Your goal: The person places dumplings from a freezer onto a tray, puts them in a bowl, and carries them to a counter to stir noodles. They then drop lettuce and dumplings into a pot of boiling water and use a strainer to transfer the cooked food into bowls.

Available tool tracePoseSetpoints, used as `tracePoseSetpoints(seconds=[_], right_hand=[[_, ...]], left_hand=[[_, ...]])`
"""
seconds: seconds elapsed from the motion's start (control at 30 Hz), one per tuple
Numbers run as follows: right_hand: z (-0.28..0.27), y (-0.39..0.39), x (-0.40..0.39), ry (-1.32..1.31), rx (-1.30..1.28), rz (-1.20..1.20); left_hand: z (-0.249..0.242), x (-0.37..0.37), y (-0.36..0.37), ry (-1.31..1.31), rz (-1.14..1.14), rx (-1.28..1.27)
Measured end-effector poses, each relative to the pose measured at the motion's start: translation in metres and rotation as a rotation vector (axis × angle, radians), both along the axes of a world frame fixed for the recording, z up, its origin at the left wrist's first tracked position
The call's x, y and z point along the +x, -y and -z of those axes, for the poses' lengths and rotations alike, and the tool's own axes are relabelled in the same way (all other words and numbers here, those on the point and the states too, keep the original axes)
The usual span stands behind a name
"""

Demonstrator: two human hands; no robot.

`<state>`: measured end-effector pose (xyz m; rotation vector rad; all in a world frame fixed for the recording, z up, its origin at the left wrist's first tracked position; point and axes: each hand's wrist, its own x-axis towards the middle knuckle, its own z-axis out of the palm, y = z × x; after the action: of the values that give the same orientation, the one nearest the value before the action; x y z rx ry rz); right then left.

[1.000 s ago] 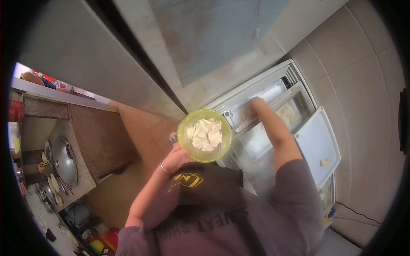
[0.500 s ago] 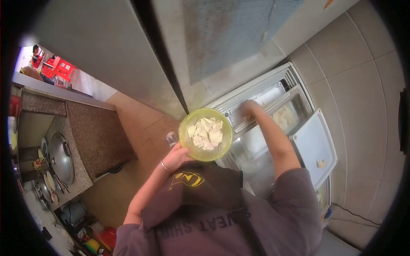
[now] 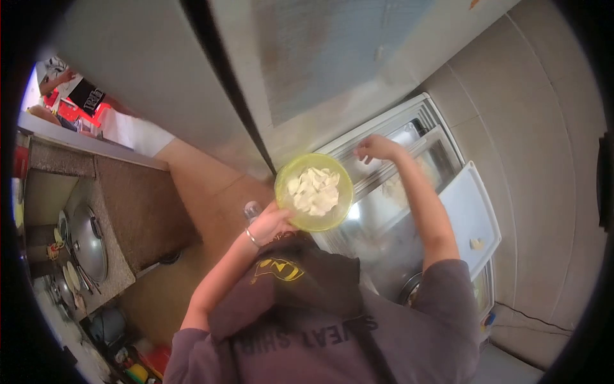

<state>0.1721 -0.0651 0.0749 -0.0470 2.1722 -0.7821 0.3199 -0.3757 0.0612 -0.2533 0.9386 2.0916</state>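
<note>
My left hand [image 3: 272, 223] grips the near-left rim of a yellow-green bowl [image 3: 346, 192]. Pale, flat pieces of food [image 3: 314, 192] lie heaped in the bowl. To the right, my right hand [image 3: 376, 149] hovers above the open chest freezer [image 3: 441, 105], its fingers bent downward. Whether anything is between those fingers is too small to tell. Under my right forearm, a clear sliding lid partly covers more pale food inside the freezer.
A white lid [image 3: 470, 214] with a small pale piece on it lies over the freezer's right side. At left, a counter holds a wok with a metal lid [image 3: 88, 243]. A tall metal cabinet [image 3: 160, 70] stands ahead. People are partly visible beyond the upper-left opening.
My right hand has risen out of the freezer compartment. The bowl in my left hand has shifted slightly right and up. In the upper-left opening, a person's arm has come into view.
</note>
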Motion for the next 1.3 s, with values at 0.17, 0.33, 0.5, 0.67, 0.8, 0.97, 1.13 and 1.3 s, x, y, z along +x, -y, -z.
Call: tracePoseSetpoints(seconds=[0.17, 0.33, 0.5, 0.67, 0.8, 0.97, 1.13, 1.3], right_hand=[[0.090, 0.002, 0.017, -0.196, 0.775, -0.282], [0.148, -0.017, 0.006, -0.191, 0.743, -0.258], [0.129, -0.086, -0.022, -0.557, 0.668, -0.129], [0.144, -0.050, 0.026, -0.762, 0.359, -0.084], [0.184, -0.035, 0.084, -0.670, 0.159, -0.029], [0.236, -0.080, 0.100, -0.394, 0.015, 0.180], [0.229, -0.075, 0.066, -0.062, -0.090, 0.418], [0.136, -0.049, 0.090, -0.150, -0.062, 0.343]], left_hand=[[0.004, 0.005, 0.001, 0.038, 0.000, -0.006], [0.018, 0.011, 0.003, 0.033, -0.018, -0.061], [0.028, 0.014, 0.010, -0.221, 0.113, -0.127], [-0.009, 0.039, 0.037, -0.477, 0.220, -0.297], [0.044, 0.083, 0.077, -0.363, 0.175, 0.018], [0.046, 0.093, 0.082, -0.239, 0.202, -0.051], [0.095, 0.081, 0.082, -1.219, 0.230, -0.404], [0.086, 0.077, 0.084, -0.907, 0.180, -0.236]])
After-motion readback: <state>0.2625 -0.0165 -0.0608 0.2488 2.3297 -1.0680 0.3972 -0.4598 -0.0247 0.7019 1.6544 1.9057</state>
